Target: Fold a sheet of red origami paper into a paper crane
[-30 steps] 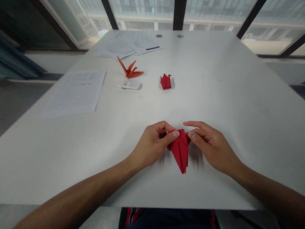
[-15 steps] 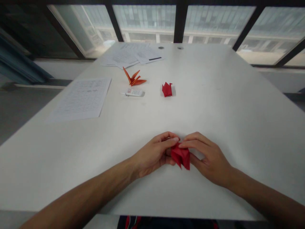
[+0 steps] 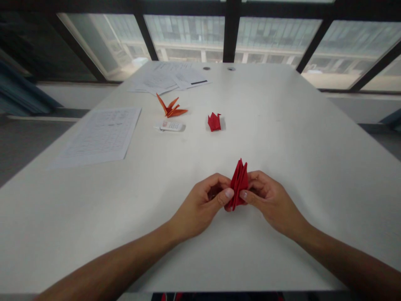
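Note:
A piece of folded red origami paper [image 3: 239, 182] stands between my two hands, its pointed tips facing up and away from me. My left hand [image 3: 210, 200] pinches its left side, thumb in front and fingers behind. From the right, my right hand [image 3: 269, 200] grips it the same way, with the thumb low on the front. Several layered folds show along the paper's upper part. Beyond my hands sits a small finished red paper crane [image 3: 214, 122], and an orange paper crane [image 3: 171, 107] with spread wings is farther left.
A small white phone-shaped object [image 3: 171, 126] lies just in front of the orange crane. On the left is a printed sheet [image 3: 100, 133]; more papers [image 3: 163, 79] overlap at the far end of the white table [image 3: 282, 146]. Windows [image 3: 184, 39] stand behind it.
The red folded paper has turned so its points face upward instead of toward me. Both hands have shifted their grip, with thumbs now on its near side. The view has tilted slightly.

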A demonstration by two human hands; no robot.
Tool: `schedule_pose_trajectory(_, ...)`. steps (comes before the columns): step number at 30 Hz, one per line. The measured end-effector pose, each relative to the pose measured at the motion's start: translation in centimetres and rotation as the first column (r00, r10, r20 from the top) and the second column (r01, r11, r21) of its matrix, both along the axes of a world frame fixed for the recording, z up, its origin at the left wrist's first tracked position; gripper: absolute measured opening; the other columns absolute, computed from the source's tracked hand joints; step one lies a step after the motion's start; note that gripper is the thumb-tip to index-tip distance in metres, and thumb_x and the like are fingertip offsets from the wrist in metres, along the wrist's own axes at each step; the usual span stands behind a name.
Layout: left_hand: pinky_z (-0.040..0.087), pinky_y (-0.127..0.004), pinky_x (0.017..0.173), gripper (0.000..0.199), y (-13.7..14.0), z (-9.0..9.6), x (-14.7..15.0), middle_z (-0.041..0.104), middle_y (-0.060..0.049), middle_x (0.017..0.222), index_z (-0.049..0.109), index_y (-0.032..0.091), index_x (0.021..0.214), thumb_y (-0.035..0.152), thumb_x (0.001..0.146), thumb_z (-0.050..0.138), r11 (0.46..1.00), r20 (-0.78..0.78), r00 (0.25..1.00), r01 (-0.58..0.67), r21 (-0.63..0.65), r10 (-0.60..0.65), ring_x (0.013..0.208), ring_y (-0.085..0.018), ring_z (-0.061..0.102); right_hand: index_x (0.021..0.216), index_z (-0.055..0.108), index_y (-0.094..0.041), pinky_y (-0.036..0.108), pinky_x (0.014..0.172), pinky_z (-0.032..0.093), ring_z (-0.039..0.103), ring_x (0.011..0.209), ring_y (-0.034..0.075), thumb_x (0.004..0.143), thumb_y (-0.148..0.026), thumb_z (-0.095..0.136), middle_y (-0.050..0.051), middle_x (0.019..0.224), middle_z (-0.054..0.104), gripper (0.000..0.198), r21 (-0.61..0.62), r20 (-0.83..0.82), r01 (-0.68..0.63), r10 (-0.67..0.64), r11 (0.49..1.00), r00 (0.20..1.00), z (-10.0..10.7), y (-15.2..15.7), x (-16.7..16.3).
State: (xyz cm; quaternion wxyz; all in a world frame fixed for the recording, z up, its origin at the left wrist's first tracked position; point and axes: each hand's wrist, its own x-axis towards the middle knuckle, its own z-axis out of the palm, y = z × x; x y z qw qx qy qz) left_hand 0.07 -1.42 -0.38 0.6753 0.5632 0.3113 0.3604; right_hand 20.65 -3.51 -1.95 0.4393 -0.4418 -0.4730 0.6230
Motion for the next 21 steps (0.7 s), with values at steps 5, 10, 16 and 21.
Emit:
schedule_pose_trajectory(5, 0.05, -0.028, 0.074, 0.02, -0.3, -0.3, 0.3, 0.067, -0.003, 0.086, 0.062, 0.014, 0.098, 0.032, 0.096, 0.072, 1.0, 0.034, 0.999, -0.011, -0.013, 0.012, 0.078, -0.013, 0.061, 0.104, 0.071, -0.022, 0.03, 0.079, 0.06, 0.072, 0.084, 0.017, 0.091, -0.034, 0.075, 0.002, 0.095, 0.077, 0.018, 0.048, 0.079, 0.026, -0.03, 0.999, 0.996, 0.7, -0.1, -0.2)
schedule_pose_trajectory(10, 0.051, -0.03, 0.079, 0.024, -0.5, -0.2, 0.2, 0.066, -0.003, 0.09, 0.062, 0.015, 0.099, 0.028, 0.089, 0.08, 1.0, 0.026, 1.0, -0.002, -0.027, 0.003, 0.082, -0.014, 0.062, 0.102, 0.072, -0.024, 0.028, 0.082, 0.059, 0.073, 0.09, 0.016, 0.092, -0.032, 0.074, 0.001, 0.099, 0.077, 0.013, 0.07, 0.103, 0.028, -0.035, 0.997, 0.994, 1.2, -0.2, -0.4)
schedule_pose_trajectory(16, 0.053, -0.034, 0.084, 0.026, -0.4, -0.4, 0.0, 0.067, -0.003, 0.09, 0.063, 0.016, 0.104, 0.028, 0.088, 0.08, 0.998, 0.022, 0.999, 0.031, -0.055, -0.03, 0.088, -0.017, 0.066, 0.104, 0.071, -0.024, 0.028, 0.082, 0.06, 0.074, 0.089, 0.016, 0.092, -0.03, 0.073, 0.002, 0.1, 0.078, 0.014, 0.06, 0.091, 0.047, -0.053, 0.997, 0.994, 1.1, -0.3, -0.4)
schedule_pose_trajectory(21, 0.054, -0.032, 0.083, 0.018, -0.3, -0.3, 0.0, 0.07, -0.006, 0.098, 0.064, 0.015, 0.108, 0.028, 0.096, 0.071, 1.0, -0.012, 1.0, -0.005, -0.001, 0.005, 0.088, -0.016, 0.066, 0.104, 0.071, -0.024, 0.029, 0.081, 0.061, 0.074, 0.088, 0.016, 0.09, -0.034, 0.078, 0.002, 0.099, 0.077, 0.019, 0.056, 0.078, 0.109, -0.113, 0.992, 0.991, 1.1, -0.5, -0.5)
